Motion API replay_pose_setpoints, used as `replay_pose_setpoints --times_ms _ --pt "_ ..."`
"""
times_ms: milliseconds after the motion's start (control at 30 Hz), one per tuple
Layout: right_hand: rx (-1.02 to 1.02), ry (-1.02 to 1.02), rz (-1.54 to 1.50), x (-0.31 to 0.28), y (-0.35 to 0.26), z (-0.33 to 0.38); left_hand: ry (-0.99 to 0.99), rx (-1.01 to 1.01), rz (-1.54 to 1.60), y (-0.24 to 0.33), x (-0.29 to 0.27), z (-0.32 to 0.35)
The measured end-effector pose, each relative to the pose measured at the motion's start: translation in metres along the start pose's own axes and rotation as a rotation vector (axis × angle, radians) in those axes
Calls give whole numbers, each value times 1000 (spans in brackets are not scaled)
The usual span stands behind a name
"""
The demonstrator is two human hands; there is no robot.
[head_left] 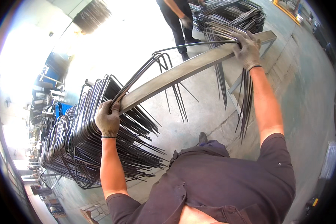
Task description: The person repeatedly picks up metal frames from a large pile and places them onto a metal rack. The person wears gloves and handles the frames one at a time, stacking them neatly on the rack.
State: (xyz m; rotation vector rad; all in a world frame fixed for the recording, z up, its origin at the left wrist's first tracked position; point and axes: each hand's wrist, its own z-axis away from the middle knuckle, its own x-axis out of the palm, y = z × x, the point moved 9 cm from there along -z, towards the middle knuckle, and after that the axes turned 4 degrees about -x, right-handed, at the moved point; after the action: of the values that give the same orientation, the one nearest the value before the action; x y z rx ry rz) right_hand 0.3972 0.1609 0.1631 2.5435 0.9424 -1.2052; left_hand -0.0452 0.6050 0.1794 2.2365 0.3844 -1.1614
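Note:
Both of my hands wear grey work gloves. My left hand (108,118) is closed around dark bent metal rods (135,76) beside the left end of a long steel beam (190,74). Far right, my right hand (247,51) wraps over the beam, its fingers closed on the rods' other end. Between my hands the rods arch above the beam. Several bent rods hang over the beam's middle, their legs (180,101) pointing down. More rods (220,84) hang near my right hand. What lies under my right palm is hidden.
A large stack of bent dark rods (76,136) hangs close by my left forearm, its ends sticking out rightward. Another pile of rods (233,15) lies beyond the beam. A person in dark trousers (175,20) stands across from me. A slanted support leg (233,99) holds the beam's right side.

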Motion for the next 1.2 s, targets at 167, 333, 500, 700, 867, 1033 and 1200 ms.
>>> replay_pose_setpoints --times_ms 167,333,500,700,867,1033,1200 --pt "28 80 -107 -4 -26 -1 -59 -55 101 -1 5 -1" --pt "183 37 8 -3 -23 -10 -136 55 169 27 12 -10" --pt "253 27 21 -7 -24 -11 -143 63 110 34 7 -10" --pt "51 57 -66 -6 -47 -17 -134 35 55 26 6 -5" --pt "84 -358 -54 11 -86 -39 -225 19 266 65 31 -13" --pt "222 -364 -74 15 -71 -42 -245 39 318 122 48 -11" --pt "188 -248 -64 14 -66 -43 -284 -112 583 81 37 5"
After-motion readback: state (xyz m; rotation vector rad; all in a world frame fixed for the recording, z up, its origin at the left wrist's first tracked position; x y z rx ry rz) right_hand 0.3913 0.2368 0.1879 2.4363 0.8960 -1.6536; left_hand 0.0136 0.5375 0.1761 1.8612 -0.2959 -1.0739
